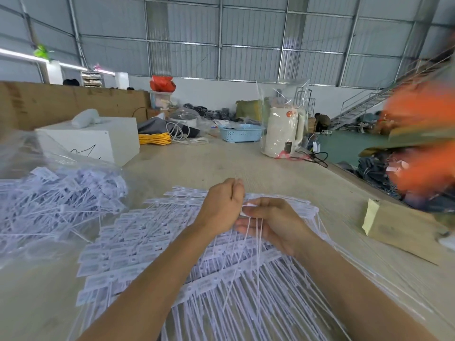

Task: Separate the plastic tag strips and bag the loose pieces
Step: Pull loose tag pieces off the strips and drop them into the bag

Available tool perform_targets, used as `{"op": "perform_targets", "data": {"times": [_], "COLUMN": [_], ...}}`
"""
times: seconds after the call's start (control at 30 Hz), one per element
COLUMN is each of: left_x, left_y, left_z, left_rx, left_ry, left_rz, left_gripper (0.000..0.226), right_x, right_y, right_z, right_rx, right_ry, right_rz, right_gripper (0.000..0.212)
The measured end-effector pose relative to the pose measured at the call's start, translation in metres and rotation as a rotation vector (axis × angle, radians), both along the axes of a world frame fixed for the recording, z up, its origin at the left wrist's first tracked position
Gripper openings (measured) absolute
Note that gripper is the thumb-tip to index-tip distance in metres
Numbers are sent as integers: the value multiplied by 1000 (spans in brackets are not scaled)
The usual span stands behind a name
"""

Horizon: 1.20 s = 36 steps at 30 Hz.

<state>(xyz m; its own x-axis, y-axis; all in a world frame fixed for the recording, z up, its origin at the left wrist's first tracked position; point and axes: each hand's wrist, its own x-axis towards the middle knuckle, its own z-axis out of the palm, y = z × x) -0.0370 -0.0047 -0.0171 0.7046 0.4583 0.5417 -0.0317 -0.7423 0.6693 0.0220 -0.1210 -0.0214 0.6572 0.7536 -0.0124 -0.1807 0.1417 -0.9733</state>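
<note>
A broad pile of white plastic tag strips (pixel 138 244) covers the table in front of me, their long thin tails pointing toward me. Above the pile, my right hand (pixel 273 225) holds a small bunch of white tags, whose tails hang down between its fingers. My left hand (pixel 222 204) is curled right beside it, fingers pinching at the head end of the same bunch. To the left lies a clear plastic bag (pixel 56 195) filled with loose separated tags.
A white box (pixel 98 139) stands behind the bag. Further back are yellow cable (pixel 155 139), a blue basket (pixel 240 132) and a wrapped white kettle (pixel 283 129). A brown cardboard package (pixel 403 227) lies at right, near the table edge. A blurred orange figure (pixel 423 134) is at far right.
</note>
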Motion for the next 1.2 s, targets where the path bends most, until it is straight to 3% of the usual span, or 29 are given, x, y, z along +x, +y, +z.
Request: {"op": "perform_targets", "data": {"times": [0.2,0.3,0.53,0.67,0.83,1.2], "left_x": [5,8,9,7,6,4], "left_y": [5,5,7,6,6,3], "left_z": [0,-3,-9,-8,-9,-1], "left_rx": [-325,-576,-781,-733,-640,-546], "left_ry": [-43,-43,25,-35,-28,139], "left_rz": [-71,-135,-140,-132,-112,-50], "left_gripper": [8,12,36,25,20,38], "right_x": [15,19,20,19,15,7], "right_y": [-3,-3,4,7,8,15], "right_z": [3,0,-8,-10,-12,-15], "right_rx": [67,48,54,66,0,-176], "right_ry": [-184,-236,-366,-348,-466,-761], "right_rz": [-262,-274,-261,-269,-215,-389], "right_gripper": [7,8,7,10,14,5]}}
